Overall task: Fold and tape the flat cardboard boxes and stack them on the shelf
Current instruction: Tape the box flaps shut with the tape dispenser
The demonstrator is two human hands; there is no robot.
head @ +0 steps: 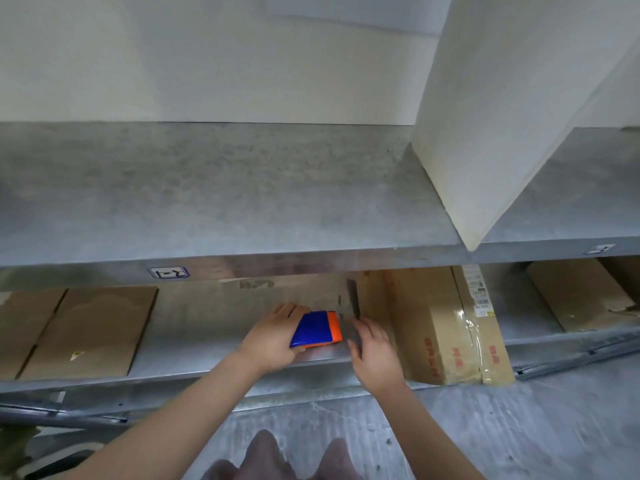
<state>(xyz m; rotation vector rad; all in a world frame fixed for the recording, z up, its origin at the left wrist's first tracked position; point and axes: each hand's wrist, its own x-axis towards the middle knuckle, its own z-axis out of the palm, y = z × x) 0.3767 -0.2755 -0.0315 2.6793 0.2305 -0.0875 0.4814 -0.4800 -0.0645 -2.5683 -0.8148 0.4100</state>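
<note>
Gripping a blue-and-orange block (317, 329), the left hand (273, 341) curls its fingers round the block's left side just behind the front edge of the lower shelf (194, 362), near the middle of its length. The block looks glossy and hard, blue over most of its face, with an orange band along the end turned to the right. That end points at the right hand (374, 351), which lies just beside it with fingers straight, loosely spread and holding nothing, aimed at the back of the shelf. Just beyond those fingertips stands a slim dark strip (353, 299), too blurred to name. The flat cardboard sheets (86, 330) lie well apart toward the shelf's left end, matt brown, long sides running front to back, so the left hand is the nearer one to them. A taped carton (433, 323) sits right of the right hand at the front edge, its seam shiny with clear tape. More brown cardboard (581, 296) lies past it. On the speckled grey upper shelf (242, 188) a white board (502, 116) leans near the right end.
</note>
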